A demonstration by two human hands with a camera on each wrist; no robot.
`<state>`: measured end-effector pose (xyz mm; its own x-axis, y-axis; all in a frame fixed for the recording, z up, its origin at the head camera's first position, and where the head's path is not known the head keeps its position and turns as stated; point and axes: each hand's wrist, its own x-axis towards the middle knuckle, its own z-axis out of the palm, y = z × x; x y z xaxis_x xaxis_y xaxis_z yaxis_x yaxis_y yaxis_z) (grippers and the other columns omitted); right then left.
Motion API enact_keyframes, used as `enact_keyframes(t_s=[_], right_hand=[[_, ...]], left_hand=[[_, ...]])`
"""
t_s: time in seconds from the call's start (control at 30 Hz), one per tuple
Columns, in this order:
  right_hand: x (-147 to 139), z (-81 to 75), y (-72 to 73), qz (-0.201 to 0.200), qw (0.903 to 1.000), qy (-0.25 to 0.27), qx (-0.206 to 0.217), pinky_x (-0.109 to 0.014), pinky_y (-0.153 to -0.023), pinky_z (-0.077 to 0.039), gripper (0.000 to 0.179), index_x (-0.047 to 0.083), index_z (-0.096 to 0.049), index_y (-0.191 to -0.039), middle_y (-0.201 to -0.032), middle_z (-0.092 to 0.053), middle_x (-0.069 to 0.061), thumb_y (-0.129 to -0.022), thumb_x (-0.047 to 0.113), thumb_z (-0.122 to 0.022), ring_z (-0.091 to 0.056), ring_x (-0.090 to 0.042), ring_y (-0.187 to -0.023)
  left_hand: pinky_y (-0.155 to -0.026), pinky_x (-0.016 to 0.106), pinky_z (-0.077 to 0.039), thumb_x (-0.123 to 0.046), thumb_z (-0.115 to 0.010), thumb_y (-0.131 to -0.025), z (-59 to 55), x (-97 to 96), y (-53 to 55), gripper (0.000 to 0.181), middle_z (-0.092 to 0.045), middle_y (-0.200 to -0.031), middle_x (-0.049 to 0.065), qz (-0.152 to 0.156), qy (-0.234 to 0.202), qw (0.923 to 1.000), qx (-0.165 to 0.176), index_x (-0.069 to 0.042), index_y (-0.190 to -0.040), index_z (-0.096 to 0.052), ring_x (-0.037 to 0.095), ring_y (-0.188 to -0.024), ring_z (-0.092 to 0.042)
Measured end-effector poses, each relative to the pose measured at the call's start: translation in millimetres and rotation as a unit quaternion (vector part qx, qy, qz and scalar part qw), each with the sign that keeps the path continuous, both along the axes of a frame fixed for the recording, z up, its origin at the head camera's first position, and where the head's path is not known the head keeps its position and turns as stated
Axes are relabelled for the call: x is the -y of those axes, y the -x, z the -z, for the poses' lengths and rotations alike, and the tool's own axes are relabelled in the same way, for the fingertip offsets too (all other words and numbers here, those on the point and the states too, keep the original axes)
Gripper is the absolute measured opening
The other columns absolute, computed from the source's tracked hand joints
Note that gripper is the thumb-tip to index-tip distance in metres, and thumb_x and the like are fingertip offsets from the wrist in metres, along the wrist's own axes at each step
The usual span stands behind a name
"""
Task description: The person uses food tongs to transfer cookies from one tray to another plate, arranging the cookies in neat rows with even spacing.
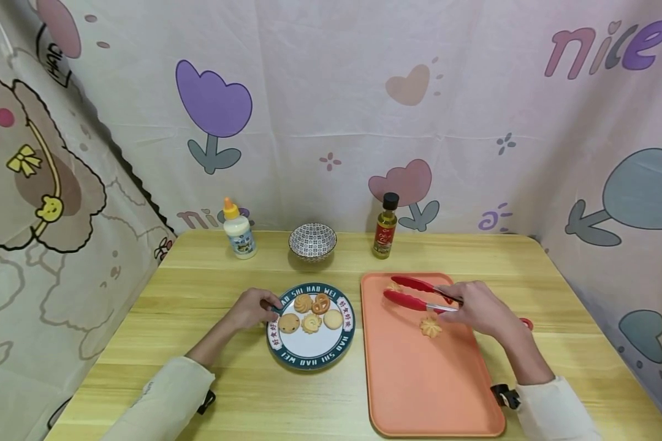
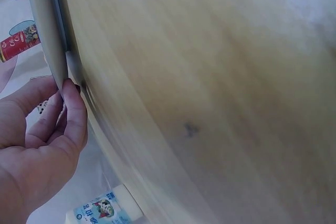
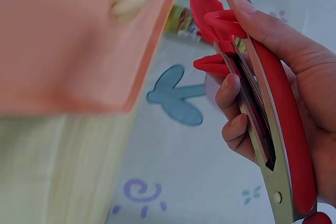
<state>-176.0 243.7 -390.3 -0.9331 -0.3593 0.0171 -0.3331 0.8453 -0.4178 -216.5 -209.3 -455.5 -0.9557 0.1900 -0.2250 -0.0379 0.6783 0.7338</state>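
My left hand (image 1: pixel 252 309) pinches the left rim of a round plate (image 1: pixel 309 362) with a dark green lettered border; the left wrist view shows thumb and fingers on its edge. Several cookies (image 1: pixel 311 323), one pretzel-shaped, lie on the plate. My right hand (image 1: pixel 479 308) grips red-tipped metal tongs (image 1: pixel 408 300) over the far part of an orange tray (image 1: pixel 427 386). The tong tips are spread apart at a small cookie (image 1: pixel 394 286) by the tray's far left corner; whether they touch it I cannot tell. A flower-shaped cookie (image 1: pixel 430 327) lies nearer on the tray.
Along the table's back edge stand a white glue-like bottle (image 1: pixel 241 237) with a yellow cap, a patterned bowl (image 1: pixel 312 242) and an oil bottle (image 1: pixel 385 229) with a black cap. A printed cloth (image 1: pixel 320 92) hangs behind the wooden table (image 1: pixel 226 380).
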Motion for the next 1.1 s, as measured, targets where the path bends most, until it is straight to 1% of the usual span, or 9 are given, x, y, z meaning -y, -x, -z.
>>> enact_keyframes(t_s=[0.13,0.33,0.4,0.5,0.57,0.63,0.8,0.93,1.1], right_hand=[[19,-4.7,3.7,-0.015,0.9999,-0.005,-0.003,-0.03,-0.066,-0.05,0.059,-0.001,-0.062,-0.121,-0.113,-0.068,-0.019,-0.071,0.025,-0.081,-0.063,-0.022,-0.084],[49,-5.0,5.6,-0.025,0.9997,0.001,0.004,-0.036,-0.078,-0.055,0.058,0.004,-0.063,-0.122,-0.117,-0.067,-0.014,-0.071,0.024,-0.082,-0.065,-0.023,-0.096],[59,-4.1,6.1,-0.033,0.9994,0.0,0.0,-0.035,-0.072,-0.054,0.057,0.005,-0.064,-0.122,-0.116,-0.068,-0.013,-0.071,0.024,-0.082,-0.065,-0.021,-0.087],[75,-2.1,5.8,-0.039,0.9992,-0.002,0.001,-0.034,-0.074,-0.055,0.056,0.008,-0.065,-0.121,-0.115,-0.069,-0.008,-0.071,0.025,-0.082,-0.066,-0.019,-0.089],[84,-1.1,6.0,-0.053,0.9986,0.004,0.006,-0.029,-0.066,-0.052,0.053,0.009,-0.066,-0.12,-0.112,-0.07,-0.007,-0.071,0.025,-0.082,-0.062,-0.015,-0.079],[92,0.5,6.0,-0.064,0.9978,0.009,0.01,-0.029,-0.07,-0.053,0.05,0.01,-0.067,-0.118,-0.105,-0.072,-0.006,-0.072,0.024,-0.082,-0.063,-0.015,-0.084],[110,3.5,4.8,-0.072,0.9969,0.023,0.022,-0.024,-0.062,-0.049,0.05,0.011,-0.068,-0.117,-0.103,-0.072,-0.005,-0.07,0.021,-0.083,-0.059,-0.013,-0.074],[122,5.2,3.0,-0.099,0.9945,0.03,0.016,-0.02,-0.051,-0.041,0.052,0.009,-0.068,-0.117,-0.105,-0.072,-0.006,-0.069,0.021,-0.083,-0.049,-0.009,-0.061],[135,7.2,-0.1,-0.138,0.9902,0.021,0.009,-0.02,-0.056,-0.042,0.05,0.01,-0.069,-0.116,-0.103,-0.072,-0.004,-0.07,0.025,-0.083,-0.051,-0.01,-0.067]], left_hand=[[-0.06,0.027,-0.046,-0.001,-0.071,-0.076,0.0,-0.5,0.0,0.017,-0.061,-0.084,0.008,-0.002,-0.001,1.0,0.003,-0.001,-0.093,-0.069,0.017,-0.073,-0.052],[-0.061,0.028,-0.046,-0.002,-0.071,-0.076,0.1,-0.2,-0.5,0.017,-0.061,-0.084,0.008,-0.003,0.002,1.0,0.005,-0.001,-0.093,-0.069,0.017,-0.074,-0.052],[-0.061,0.028,-0.047,-0.001,-0.071,-0.076,-0.1,-0.2,-0.7,0.018,-0.062,-0.086,0.008,-0.002,0.001,1.0,0.003,-0.001,-0.093,-0.069,0.017,-0.074,-0.053],[-0.061,0.028,-0.047,-0.001,-0.071,-0.075,-0.2,-0.1,-0.5,0.018,-0.063,-0.088,0.009,0.0,0.001,1.0,-0.001,-0.001,-0.093,-0.069,0.017,-0.075,-0.053],[-0.061,0.028,-0.047,-0.001,-0.071,-0.075,0.1,-0.1,0.1,0.018,-0.063,-0.089,0.009,0.001,0.002,1.0,-0.003,-0.001,-0.093,-0.069,0.018,-0.075,-0.053],[-0.061,0.028,-0.047,-0.001,-0.071,-0.075,1.0,-0.2,0.6,0.018,-0.063,-0.089,0.009,0.001,0.004,1.0,-0.001,-0.001,-0.093,-0.069,0.017,-0.075,-0.053],[-0.06,0.028,-0.048,-0.002,-0.07,-0.076,0.9,-0.4,1.5,0.018,-0.062,-0.087,0.009,-0.001,0.007,1.0,0.007,-0.002,-0.094,-0.069,0.017,-0.074,-0.053],[-0.06,0.028,-0.048,-0.001,-0.07,-0.077,-0.4,0.3,1.4,0.018,-0.061,-0.083,0.009,0.003,0.006,1.0,0.004,-0.001,-0.094,-0.069,0.018,-0.074,-0.053],[-0.061,0.028,-0.048,-0.001,-0.07,-0.077,-0.4,1.6,1.3,0.018,-0.06,-0.083,0.008,0.007,0.008,0.9999,0.004,-0.001,-0.095,-0.069,0.017,-0.074,-0.053]])
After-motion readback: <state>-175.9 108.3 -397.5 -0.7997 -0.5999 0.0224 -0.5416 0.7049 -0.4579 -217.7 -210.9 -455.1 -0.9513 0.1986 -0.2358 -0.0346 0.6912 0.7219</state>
